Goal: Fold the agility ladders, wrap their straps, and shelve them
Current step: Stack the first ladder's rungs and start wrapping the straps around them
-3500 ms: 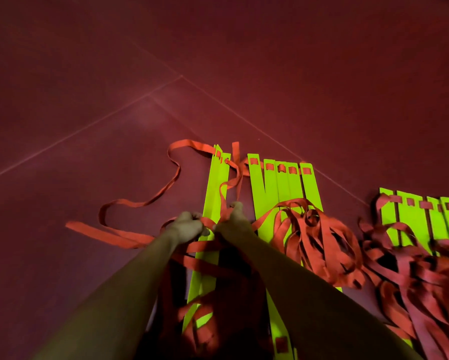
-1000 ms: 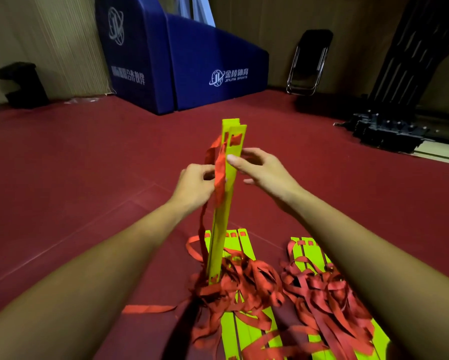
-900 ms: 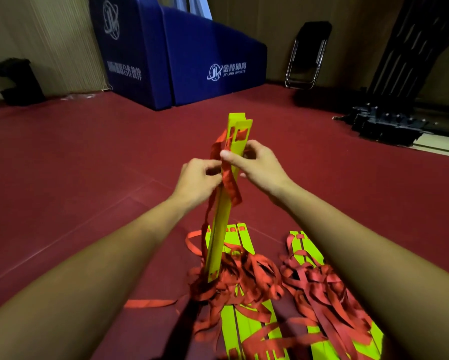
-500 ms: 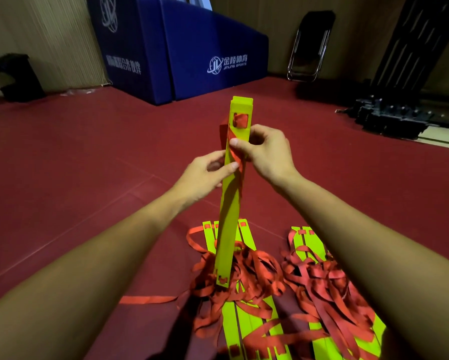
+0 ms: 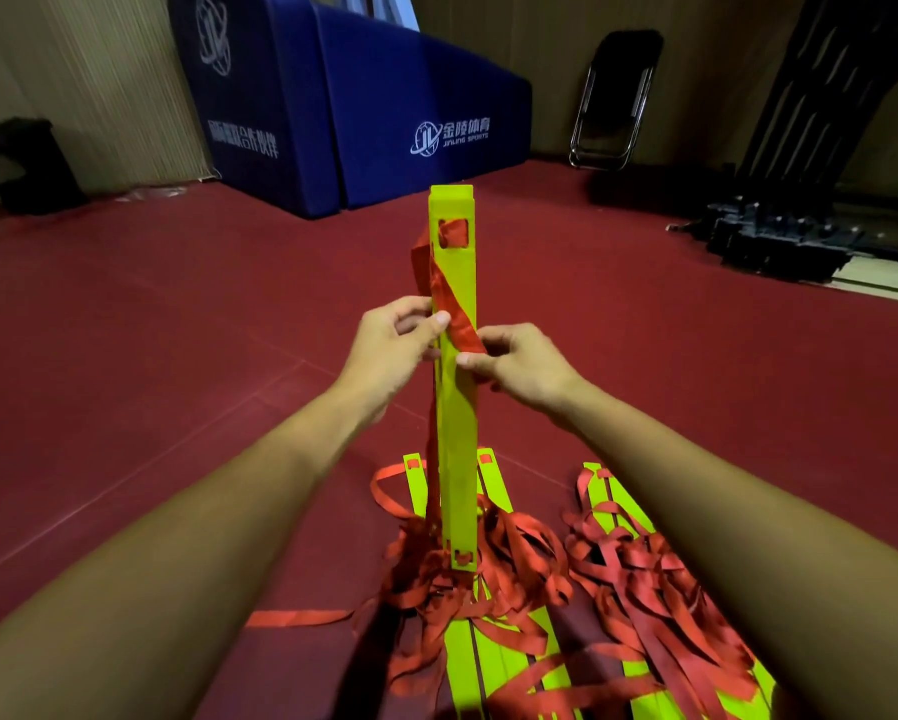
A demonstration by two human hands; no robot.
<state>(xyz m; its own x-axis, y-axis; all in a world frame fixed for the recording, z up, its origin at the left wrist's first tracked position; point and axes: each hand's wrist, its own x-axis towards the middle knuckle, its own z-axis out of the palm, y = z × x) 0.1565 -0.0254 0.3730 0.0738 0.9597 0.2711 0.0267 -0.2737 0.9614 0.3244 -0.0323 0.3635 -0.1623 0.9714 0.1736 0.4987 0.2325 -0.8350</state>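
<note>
I hold a folded stack of neon-yellow ladder rungs (image 5: pixel 455 439) upright above the floor. A red strap (image 5: pixel 452 304) runs diagonally across its front, from the slot near the top down to my fingers. My left hand (image 5: pixel 392 350) grips the stack's left edge with the thumb on the strap. My right hand (image 5: pixel 519 363) pinches the strap's lower end at the right edge. Loose strap hangs from the stack into a tangle. Two more ladders lie below: one (image 5: pixel 488 657) under the stack, another (image 5: pixel 644 589) to the right, both covered in tangled red straps.
Dark red floor (image 5: pixel 176 356) all around. Blue padded mats (image 5: pixel 363 106) stand against the far wall. A folded black chair (image 5: pixel 613 101) leans at the back right, with black equipment (image 5: pixel 779 241) on the floor beside it. A dark object (image 5: pixel 25 163) sits far left.
I lifted the folded rungs off the floor to upright. Over the last second both hands slid down the stack, laying the red strap diagonally across its front.
</note>
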